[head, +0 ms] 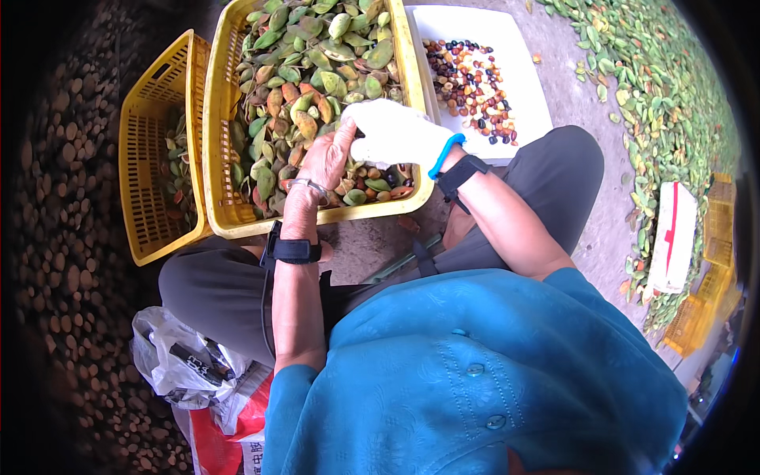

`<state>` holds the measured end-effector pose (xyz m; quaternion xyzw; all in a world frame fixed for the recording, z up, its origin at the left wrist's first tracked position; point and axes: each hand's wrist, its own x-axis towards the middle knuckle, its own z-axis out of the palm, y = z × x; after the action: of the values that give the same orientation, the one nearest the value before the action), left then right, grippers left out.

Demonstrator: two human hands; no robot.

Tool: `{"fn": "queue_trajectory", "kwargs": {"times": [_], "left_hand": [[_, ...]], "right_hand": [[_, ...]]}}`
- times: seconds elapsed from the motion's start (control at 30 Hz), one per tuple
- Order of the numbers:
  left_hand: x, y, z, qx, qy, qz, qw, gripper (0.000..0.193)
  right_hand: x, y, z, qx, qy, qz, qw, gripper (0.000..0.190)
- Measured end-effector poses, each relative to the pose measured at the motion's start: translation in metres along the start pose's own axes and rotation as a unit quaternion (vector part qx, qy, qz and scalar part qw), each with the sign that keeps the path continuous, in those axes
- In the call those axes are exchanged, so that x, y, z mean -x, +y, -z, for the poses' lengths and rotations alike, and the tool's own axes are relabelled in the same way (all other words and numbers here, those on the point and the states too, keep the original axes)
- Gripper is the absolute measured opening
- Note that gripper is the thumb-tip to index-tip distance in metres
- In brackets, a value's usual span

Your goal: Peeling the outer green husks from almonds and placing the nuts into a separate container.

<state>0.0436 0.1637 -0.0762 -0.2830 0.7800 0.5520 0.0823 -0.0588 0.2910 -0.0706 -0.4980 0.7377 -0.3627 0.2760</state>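
Note:
My bare left hand, with a metal bangle at the wrist, is over the front of a yellow plastic crate. My right hand wears a white glove with a blue cuff. The two hands meet at the fingertips, above a heap of green and reddish-brown seed pods in the crate. Glare on the glove and the overlapping fingers hide whatever may be between them. Beside the crate, to the right, a white foam tray carries loose red, dark and pale seeds.
A second yellow crate with some pods is tilted against the first on the left. Pods or husks cover the concrete floor at right, around a white foam piece. A plastic bag lies by my left knee.

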Motion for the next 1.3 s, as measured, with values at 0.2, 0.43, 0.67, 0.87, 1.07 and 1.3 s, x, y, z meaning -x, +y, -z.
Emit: {"fn": "queue_trajectory", "kwargs": {"times": [0.2,0.43,0.67,0.87,1.07,1.3], "left_hand": [[0.003,0.024,0.031,0.004,-0.019,-0.064,0.998,0.056],[0.02,-0.013,0.202,-0.515,0.422,0.191,0.721,0.118],[0.004,-0.036,0.069,-0.313,-0.12,-0.092,0.938,0.033],[-0.016,-0.053,-0.002,-0.464,-0.24,-0.091,0.847,0.039],[-0.007,-0.041,0.004,-0.335,-0.222,-0.059,0.914,0.038],[-0.006,-0.032,0.039,0.24,-0.168,-0.074,0.953,0.045]], "right_hand": [[-0.011,0.01,-0.019,0.101,0.312,0.047,0.943,0.022],[0.023,0.045,0.057,0.255,0.404,-0.084,0.875,0.038],[0.008,0.046,0.034,0.277,0.43,0.028,0.859,0.043],[0.007,0.056,0.023,0.147,0.373,-0.046,0.915,0.036],[0.003,0.054,0.016,0.163,0.378,-0.011,0.911,0.031],[0.001,0.021,0.025,0.0,0.292,0.014,0.956,0.027]]}}
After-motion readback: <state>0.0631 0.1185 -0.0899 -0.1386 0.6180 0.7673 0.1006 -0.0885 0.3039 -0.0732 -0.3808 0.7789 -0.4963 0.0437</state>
